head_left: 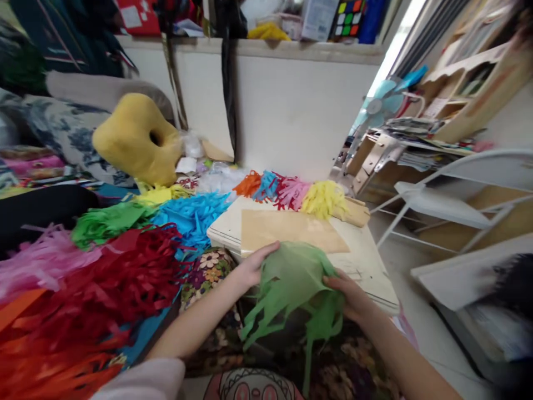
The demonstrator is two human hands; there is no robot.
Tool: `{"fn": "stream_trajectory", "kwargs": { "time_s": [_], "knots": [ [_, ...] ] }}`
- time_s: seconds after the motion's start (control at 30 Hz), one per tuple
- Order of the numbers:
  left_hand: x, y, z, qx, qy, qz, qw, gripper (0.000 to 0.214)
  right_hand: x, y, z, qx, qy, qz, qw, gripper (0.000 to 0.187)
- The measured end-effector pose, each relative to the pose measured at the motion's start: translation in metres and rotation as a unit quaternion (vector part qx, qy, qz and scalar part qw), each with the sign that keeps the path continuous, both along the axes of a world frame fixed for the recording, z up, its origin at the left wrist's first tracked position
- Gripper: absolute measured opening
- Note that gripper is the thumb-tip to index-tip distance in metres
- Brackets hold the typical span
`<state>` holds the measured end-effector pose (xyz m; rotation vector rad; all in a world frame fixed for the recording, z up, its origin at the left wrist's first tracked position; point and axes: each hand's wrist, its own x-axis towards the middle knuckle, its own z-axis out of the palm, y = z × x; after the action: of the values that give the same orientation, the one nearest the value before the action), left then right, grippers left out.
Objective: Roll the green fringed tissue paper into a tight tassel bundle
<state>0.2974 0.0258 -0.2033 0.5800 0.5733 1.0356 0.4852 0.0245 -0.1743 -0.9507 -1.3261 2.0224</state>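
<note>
Both the left hand (pixel 252 268) and right hand (pixel 348 294) pinch a fringed green tissue sheet (pixel 293 289) at the table's (pixel 370 266) near edge, four finished tassels (pixel 291 191) lining its far edge, uncut-looking piles (pixel 104 266) waiting left.

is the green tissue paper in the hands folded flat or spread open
Spread open: the green fringed tissue paper is stretched between the left hand and right hand, its cut strips hanging loose below.
</note>
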Motion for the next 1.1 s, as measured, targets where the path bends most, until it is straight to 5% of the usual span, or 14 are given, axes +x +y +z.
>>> {"fn": "stream_trajectory", "kwargs": {
  "time_s": [0.13,0.27,0.33,0.43,0.53,0.63,0.67,0.77,0.93,1.1],
  "knots": [
    [0.018,-0.032,-0.011,-0.006,-0.072,-0.019,0.997,0.050,0.002,0.003,0.015,0.029,-0.048,0.018,0.998,0.024],
    [0.033,-0.067,-0.027,0.034,-0.160,-0.203,0.965,0.083,0.003,0.005,0.020,0.091,-0.113,0.023,0.989,0.023],
    [0.032,-0.077,-0.032,0.066,-0.163,-0.238,0.955,0.087,0.006,0.007,0.021,0.106,-0.131,0.037,0.985,0.025],
    [0.016,-0.080,-0.026,0.077,-0.094,-0.214,0.969,0.069,0.015,0.012,0.026,0.131,-0.168,0.077,0.974,0.028],
    [-0.018,-0.070,0.001,0.053,0.146,-0.183,0.971,0.043,0.028,0.022,0.035,0.145,-0.204,0.137,0.958,0.027],
    [-0.059,-0.047,0.040,0.074,0.380,-0.169,0.906,0.025,0.042,0.039,0.045,0.149,-0.243,0.217,0.934,0.021],
    [-0.071,-0.036,0.053,0.105,0.494,-0.192,0.841,0.020,0.046,0.046,0.047,0.149,-0.254,0.236,0.926,0.021],
    [-0.095,0.002,0.078,0.143,0.620,-0.224,0.739,0.020,0.052,0.071,0.045,0.152,-0.285,0.247,0.914,0.027],
    [-0.094,0.062,0.078,0.135,0.732,-0.277,0.608,0.021,0.066,0.106,0.029,0.166,-0.360,0.177,0.901,0.020],
    [-0.072,0.090,0.068,0.135,0.815,-0.278,0.490,0.031,0.094,0.119,0.019,0.164,-0.447,0.106,0.873,0.015]
  ]
}}
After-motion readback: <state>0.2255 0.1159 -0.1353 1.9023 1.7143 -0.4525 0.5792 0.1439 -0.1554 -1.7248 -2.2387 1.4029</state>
